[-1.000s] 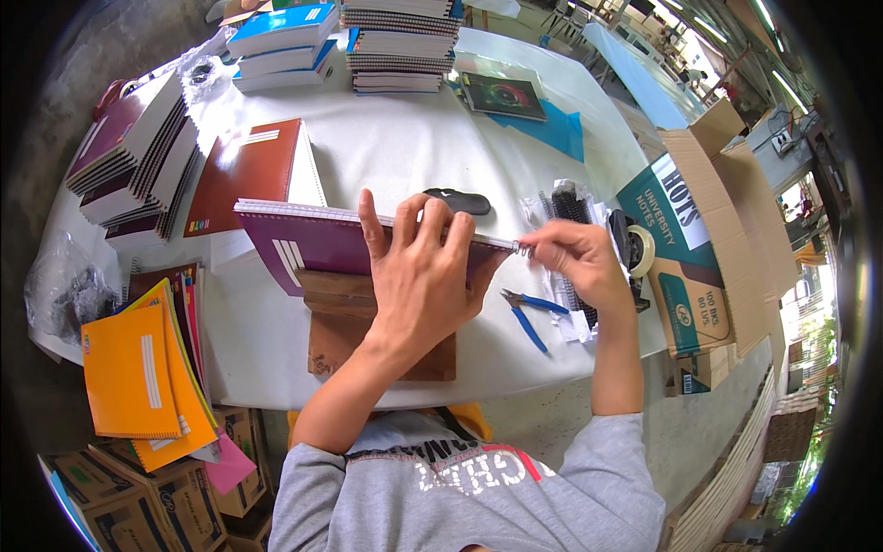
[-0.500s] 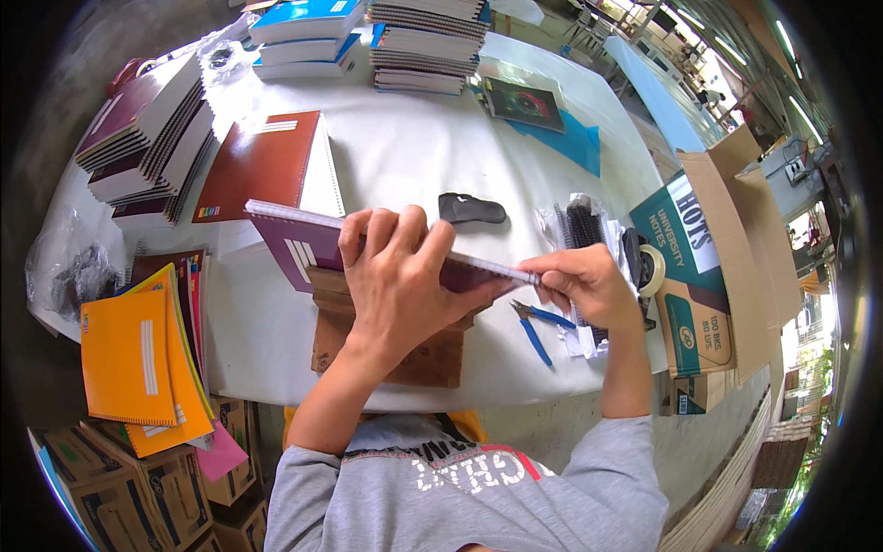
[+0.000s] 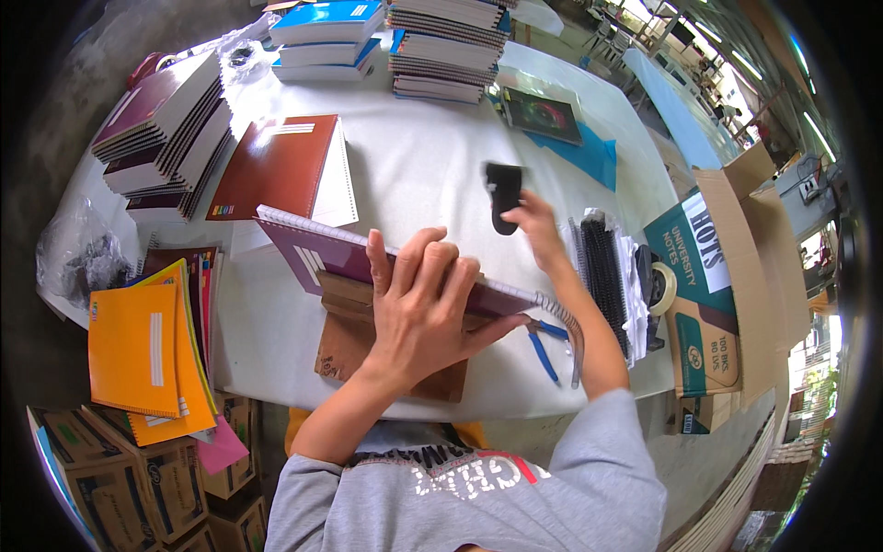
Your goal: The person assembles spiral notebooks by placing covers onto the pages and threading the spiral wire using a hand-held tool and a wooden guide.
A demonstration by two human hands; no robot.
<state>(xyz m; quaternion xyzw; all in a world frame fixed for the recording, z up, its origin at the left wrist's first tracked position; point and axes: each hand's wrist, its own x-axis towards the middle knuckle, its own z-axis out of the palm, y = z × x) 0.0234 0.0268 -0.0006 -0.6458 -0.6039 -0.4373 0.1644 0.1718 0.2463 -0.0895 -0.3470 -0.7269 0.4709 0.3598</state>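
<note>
L hand (image 3: 418, 308) spread flat, fingers wide, pressing purple notebook (image 3: 317, 253) onto brown wood block (image 3: 354, 345) near table's front edge. Coil (image 3: 566, 322) sticks out past notebook's right end, curving down twd blue pliers (image 3: 543, 345). R hand (image 3: 533, 216) reaches away, fingers closed on black tool (image 3: 502, 195), lifted off table (image 3: 414, 156). Risks, as I judge: only one hand pins the book, tilted on block, so it could slide or pivot if pressure eases. Loose coil end may snag sleeve or spring back out of holes. R forearm passes close to stack of black combs (image 3: 602, 276); could knock them.
</note>
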